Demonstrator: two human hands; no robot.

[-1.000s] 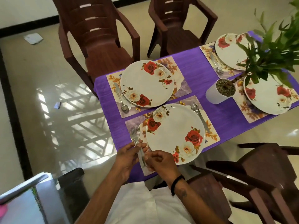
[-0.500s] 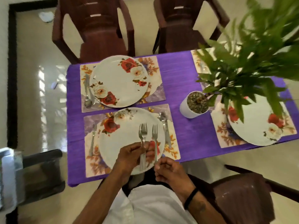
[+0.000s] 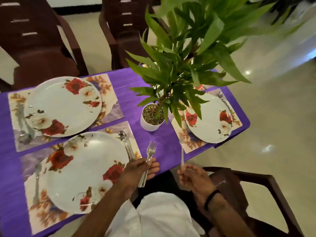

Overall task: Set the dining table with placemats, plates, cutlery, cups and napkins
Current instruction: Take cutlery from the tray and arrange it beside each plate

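My left hand [image 3: 141, 170] grips a small bunch of steel forks [image 3: 150, 152], tines up, at the table's near edge. My right hand [image 3: 192, 176] pinches the handle of a single fork [image 3: 182, 151], its tines reaching the near left corner of the right placemat [image 3: 183, 141]. A rose-patterned plate [image 3: 209, 120] lies on that mat with a spoon [image 3: 222, 100] at its far side. The near left plate [image 3: 85, 170] has a fork [image 3: 36, 182] on its left and a spoon [image 3: 125, 142] on its right. The far left plate [image 3: 63, 106] has a spoon [image 3: 25, 127] beside it.
A white pot [image 3: 151, 120] with a tall leafy plant [image 3: 184, 53] stands mid-table on the purple cloth [image 3: 162, 139] and hides the far right setting. Brown plastic chairs [image 3: 39, 48] stand behind the table; another chair [image 3: 248, 194] is near my right arm.
I have moved right along the table. My right hand took one fork from the bunch and carried it to the right placemat; my left hand keeps the others.
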